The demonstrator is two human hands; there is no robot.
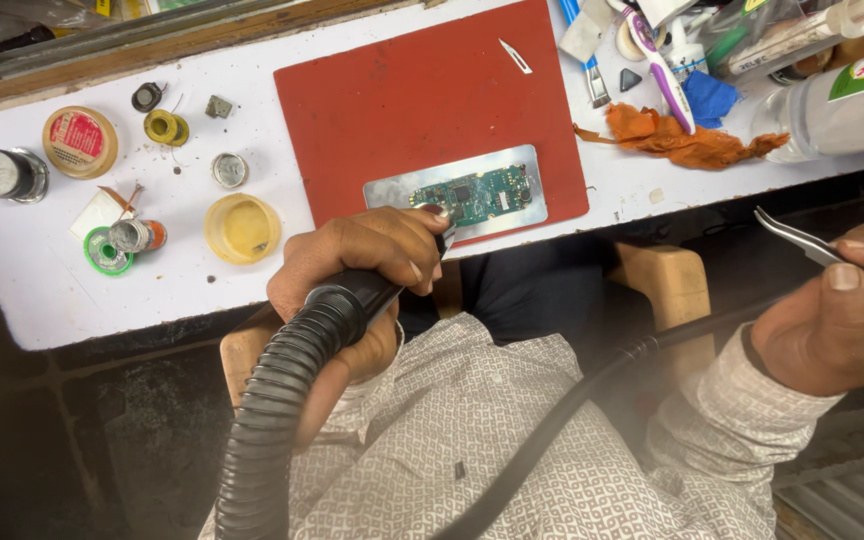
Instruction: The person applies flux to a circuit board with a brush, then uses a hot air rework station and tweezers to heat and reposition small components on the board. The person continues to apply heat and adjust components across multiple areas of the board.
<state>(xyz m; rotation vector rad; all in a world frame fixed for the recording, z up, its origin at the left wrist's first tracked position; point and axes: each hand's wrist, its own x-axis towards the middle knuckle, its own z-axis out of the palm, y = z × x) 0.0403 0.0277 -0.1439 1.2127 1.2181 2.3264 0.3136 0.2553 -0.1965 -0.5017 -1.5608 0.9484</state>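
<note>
I grip the hot-air tool (352, 300) tight in my left hand (362, 255), heating the green board (477, 195), and my right hand (842, 310) pinches tweezers (802, 240), which I think must lift a part next.

hot-air nozzle tip (444, 226) hidden by fingers (407, 240), right hand (847, 310) edge-cropped

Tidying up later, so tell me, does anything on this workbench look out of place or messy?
A crumpled orange rag lies bunched by the red mat, and a loose blade sits bare on the mat's top edge. The circuit board lies squarely on its metal plate.
</note>
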